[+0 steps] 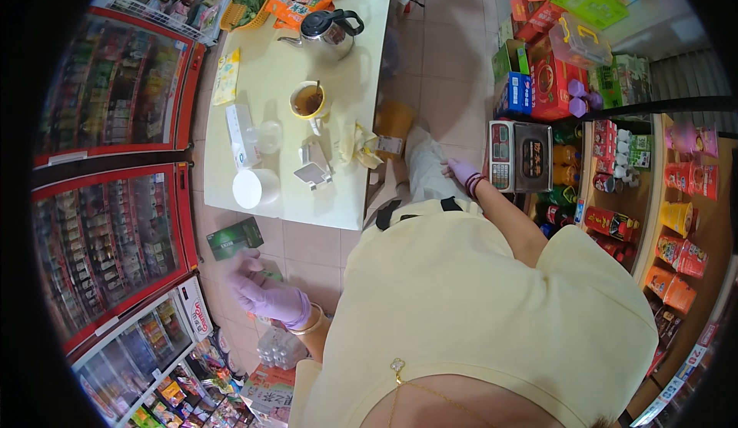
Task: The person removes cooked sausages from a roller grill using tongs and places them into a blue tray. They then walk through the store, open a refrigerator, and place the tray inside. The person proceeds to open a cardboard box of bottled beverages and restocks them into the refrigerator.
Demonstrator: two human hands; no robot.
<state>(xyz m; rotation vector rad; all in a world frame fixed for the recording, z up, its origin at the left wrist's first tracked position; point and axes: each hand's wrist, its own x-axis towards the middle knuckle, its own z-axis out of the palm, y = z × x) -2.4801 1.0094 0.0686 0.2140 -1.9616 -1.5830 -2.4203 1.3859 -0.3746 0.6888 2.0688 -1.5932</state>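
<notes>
My left hand (269, 293), in a thin purple glove, reaches out past the near left corner of the table. Its fingers are closed on the lower edge of a flat dark green box (235, 238), held over the floor. A smaller bit of green shows under the palm; what it belongs to is hidden. My right hand (463, 174), also gloved in purple, hangs by my light grey trousers (430, 165). Nothing shows in it, and its fingers are loosely extended beside the leg.
A cream table (269, 36) bears a kettle (327, 34), a yellow mug (307, 100), a white round container (255, 188) and a phone stand (313, 168). Red-framed display cases (184, 97) line the left. A scale (520, 156) and stocked shelves (653, 174) stand right.
</notes>
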